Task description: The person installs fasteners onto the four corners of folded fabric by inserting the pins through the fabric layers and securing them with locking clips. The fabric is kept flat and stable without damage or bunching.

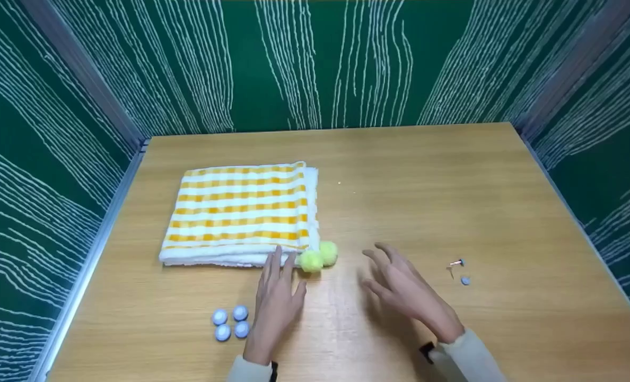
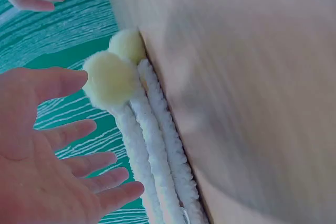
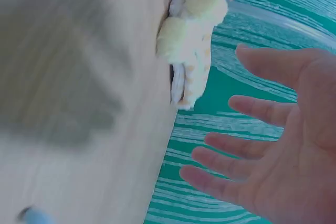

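A folded cloth (image 1: 241,207) with yellow and white checks lies flat on the table, its layers stacked. Two yellow-green pom-poms (image 1: 312,261) sit at its near right corner. My left hand (image 1: 278,307) is over the cloth's near edge with its fingers extended; in the left wrist view the thumb overlaps a pom-pom (image 2: 109,80). The right hand (image 1: 408,289) hovers to the right of the pom-poms, fingers spread and nothing in them. In the right wrist view that hand (image 3: 278,145) has its palm turned toward the cloth (image 3: 197,74).
Several round bluish-white caps (image 1: 222,332) are grouped left of my left wrist. On the right lie small pins (image 1: 457,262) and a round blue-grey piece (image 1: 465,280). Green panels with white wavy lines (image 1: 325,63) surround the wooden table (image 1: 426,175).
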`<state>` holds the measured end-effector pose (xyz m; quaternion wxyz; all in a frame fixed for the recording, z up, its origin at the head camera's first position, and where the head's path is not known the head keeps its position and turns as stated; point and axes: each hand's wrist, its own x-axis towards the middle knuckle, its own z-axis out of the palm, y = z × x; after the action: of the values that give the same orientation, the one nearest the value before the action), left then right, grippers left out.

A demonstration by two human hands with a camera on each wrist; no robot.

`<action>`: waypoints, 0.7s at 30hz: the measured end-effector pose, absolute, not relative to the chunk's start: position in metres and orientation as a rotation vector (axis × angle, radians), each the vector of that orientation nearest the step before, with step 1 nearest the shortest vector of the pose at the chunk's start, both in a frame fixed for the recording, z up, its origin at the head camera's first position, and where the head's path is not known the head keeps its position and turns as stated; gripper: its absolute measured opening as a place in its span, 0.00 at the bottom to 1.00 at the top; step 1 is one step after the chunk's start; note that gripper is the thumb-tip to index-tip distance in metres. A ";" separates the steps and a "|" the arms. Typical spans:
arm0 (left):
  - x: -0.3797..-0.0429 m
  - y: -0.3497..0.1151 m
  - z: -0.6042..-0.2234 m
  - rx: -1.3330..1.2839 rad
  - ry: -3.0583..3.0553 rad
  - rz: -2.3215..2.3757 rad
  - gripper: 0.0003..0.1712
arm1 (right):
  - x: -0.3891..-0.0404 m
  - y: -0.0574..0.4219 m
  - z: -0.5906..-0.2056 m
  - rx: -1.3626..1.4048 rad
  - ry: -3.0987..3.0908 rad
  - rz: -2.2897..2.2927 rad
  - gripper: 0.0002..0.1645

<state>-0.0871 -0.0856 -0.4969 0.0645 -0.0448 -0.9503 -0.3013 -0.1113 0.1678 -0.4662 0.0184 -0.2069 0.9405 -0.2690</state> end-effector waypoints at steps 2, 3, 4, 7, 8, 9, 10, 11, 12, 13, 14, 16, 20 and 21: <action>-0.097 -0.089 -0.496 -0.107 -2.888 -0.894 0.34 | -0.124 0.156 -0.468 -0.678 2.884 -0.854 0.33; -0.101 -0.090 -0.496 -0.093 -2.900 -0.885 0.33 | -0.130 0.149 -0.468 -0.693 2.864 -0.856 0.33; -0.105 -0.092 -0.496 -0.073 -2.918 -0.875 0.33 | -0.136 0.142 -0.469 -0.706 2.843 -0.858 0.33; -0.114 -0.097 -0.497 -0.004 -2.987 -0.841 0.32 | -0.152 0.121 -0.473 -0.767 2.771 -0.844 0.36; -0.115 -0.099 -0.498 0.008 -3.014 -0.838 0.32 | -0.155 0.115 -0.474 -0.775 2.748 -0.832 0.37; -0.115 -0.100 -0.500 0.015 -3.036 -0.838 0.31 | -0.158 0.109 -0.475 -0.796 2.724 -0.825 0.38; -0.116 -0.101 -0.501 0.024 -3.061 -0.838 0.31 | -0.161 0.104 -0.476 -0.813 2.702 -0.816 0.39; -0.116 -0.102 -0.502 0.023 -3.076 -0.846 0.30 | -0.163 0.099 -0.478 -0.841 2.683 -0.810 0.39; -0.116 -0.103 -0.503 0.022 -3.090 -0.857 0.29 | -0.165 0.095 -0.479 -0.875 2.664 -0.804 0.39; -0.116 -0.104 -0.504 0.016 -3.096 -0.871 0.28 | -0.167 0.091 -0.480 -0.913 2.651 -0.798 0.39; -0.116 -0.104 -0.504 0.009 -3.101 -0.880 0.28 | -0.169 0.087 -0.481 -0.946 2.639 -0.789 0.39; -0.118 -0.106 -0.504 -0.012 -3.106 -0.873 0.27 | -0.172 0.081 -0.483 -0.998 2.617 -0.778 0.36; -0.123 -0.108 -0.503 -0.077 -3.095 -0.785 0.26 | -0.177 0.072 -0.487 -1.030 2.590 -0.727 0.31; -0.125 -0.108 -0.502 -0.099 -3.083 -0.760 0.26 | -0.179 0.070 -0.489 -1.032 2.588 -0.719 0.31</action>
<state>-0.1247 -0.1083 -0.5024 -0.0177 -0.0312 -0.9703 -0.2390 -0.1787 0.0704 -0.4889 0.1320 -0.3554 0.8916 -0.2477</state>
